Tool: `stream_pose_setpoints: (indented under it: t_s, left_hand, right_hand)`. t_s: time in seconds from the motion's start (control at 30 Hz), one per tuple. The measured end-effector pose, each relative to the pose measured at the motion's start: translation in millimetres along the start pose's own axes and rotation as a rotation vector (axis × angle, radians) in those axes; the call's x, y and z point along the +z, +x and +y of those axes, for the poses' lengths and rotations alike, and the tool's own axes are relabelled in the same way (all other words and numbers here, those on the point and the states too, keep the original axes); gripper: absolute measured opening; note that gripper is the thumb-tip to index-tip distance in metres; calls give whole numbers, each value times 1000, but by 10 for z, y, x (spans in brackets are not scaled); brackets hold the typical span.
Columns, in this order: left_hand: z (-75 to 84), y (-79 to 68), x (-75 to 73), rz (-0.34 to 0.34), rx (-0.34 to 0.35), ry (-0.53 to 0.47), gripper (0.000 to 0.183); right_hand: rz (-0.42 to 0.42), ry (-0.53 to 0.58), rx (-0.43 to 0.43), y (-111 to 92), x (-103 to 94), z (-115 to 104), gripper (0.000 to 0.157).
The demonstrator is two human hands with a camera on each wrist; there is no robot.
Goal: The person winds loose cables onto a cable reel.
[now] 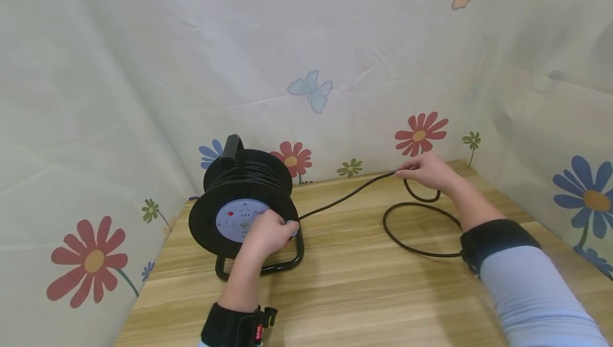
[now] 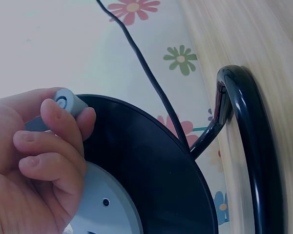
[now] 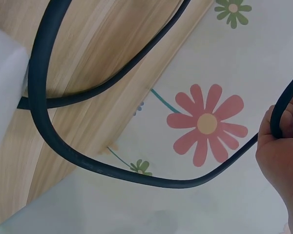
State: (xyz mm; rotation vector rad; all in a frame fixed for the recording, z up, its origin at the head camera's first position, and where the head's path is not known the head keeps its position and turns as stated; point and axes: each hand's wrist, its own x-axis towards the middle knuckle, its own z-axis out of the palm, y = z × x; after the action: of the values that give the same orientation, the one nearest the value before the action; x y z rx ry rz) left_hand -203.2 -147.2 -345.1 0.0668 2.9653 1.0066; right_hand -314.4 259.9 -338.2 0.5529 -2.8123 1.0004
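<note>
A black cable reel (image 1: 203,222) stands on the table's left part, its round face carrying a pale socket panel (image 1: 230,224). Wound cable fills the drum behind that face. My left hand (image 1: 268,234) is in front of the reel, pinching a small grey crank knob (image 2: 72,102) near the rim between thumb and fingers. From the drum, a black cable (image 1: 351,194) runs rightward and rises to my right hand (image 1: 428,171). That hand pinches the cable above the table's back right part. Beyond its grip, the cable hangs in a bend and lies in a loop below.
The wood-grain table (image 1: 345,304) meets a pale curtain (image 1: 364,27) printed with flowers and butterflies at the back and sides. Under the reel is a black tubular stand (image 2: 259,161), and a carrying handle (image 1: 232,147) tops it. The cable loop (image 1: 390,232) passes by the right wrist strap.
</note>
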Motion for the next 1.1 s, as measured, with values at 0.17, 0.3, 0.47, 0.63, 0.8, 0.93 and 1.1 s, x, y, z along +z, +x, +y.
stream_pose_setpoints:
  t_s: [0.17, 0.3, 0.47, 0.63, 0.8, 0.93, 1.1]
  left_hand:
    - [-10, -1, 21, -11, -12, 57, 46]
    - [-55, -3, 35, -17, 4, 106, 47]
    - [-112, -13, 35, -53, 1, 140, 44]
    - [-156, -4, 37, -63, -27, 190, 39]
    - [-213, 2, 61, -65, -22, 230, 37]
    - [-259, 4, 87, -71, -17, 252, 37]
    - [-298, 8, 96, -70, -25, 267, 41]
  right_hand:
    - [11, 9, -6, -4, 66, -8, 32]
    - [8, 39, -12, 17, 113, -23, 26]
    - [-22, 104, 14, 63, 168, -67, 23]
    - [-33, 106, -2, 90, 216, -138, 28]
    - [-42, 107, -2, 93, 254, -174, 30]
    - [-51, 98, -10, 106, 288, -171, 28]
    - [-63, 40, -37, 114, 298, -237, 23]
